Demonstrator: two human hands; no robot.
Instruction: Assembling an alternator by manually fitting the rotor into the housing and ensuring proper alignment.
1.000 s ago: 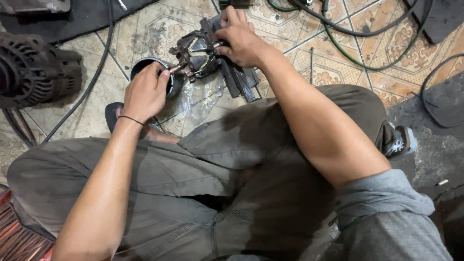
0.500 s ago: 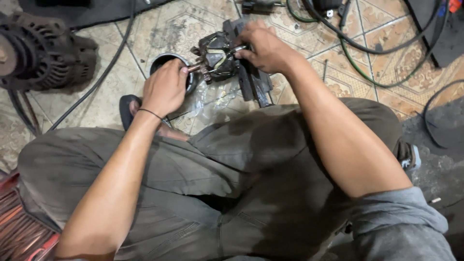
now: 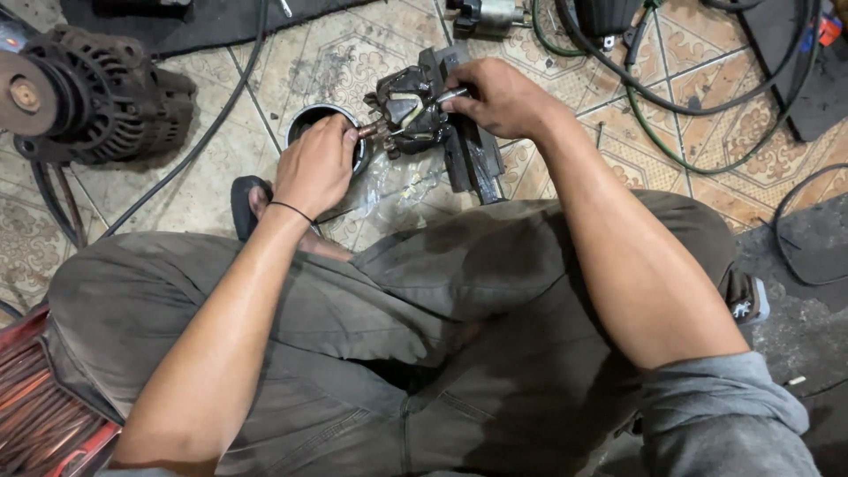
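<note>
Alternator rotor held over tiled floor, by black vise block. Left hand fingers pinch one shaft end, right hand grips the other (heavy, rigid, greasy; shaft ends seem safest)

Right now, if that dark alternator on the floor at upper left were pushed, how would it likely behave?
The alternator looks like solid ribbed metal, so probably heavy for its size and stiff. Its rounded body and pulley suggest it might rock or roll a little, though the tiled floor looks flat. A black cable beside it would probably flop and drag along.
</note>
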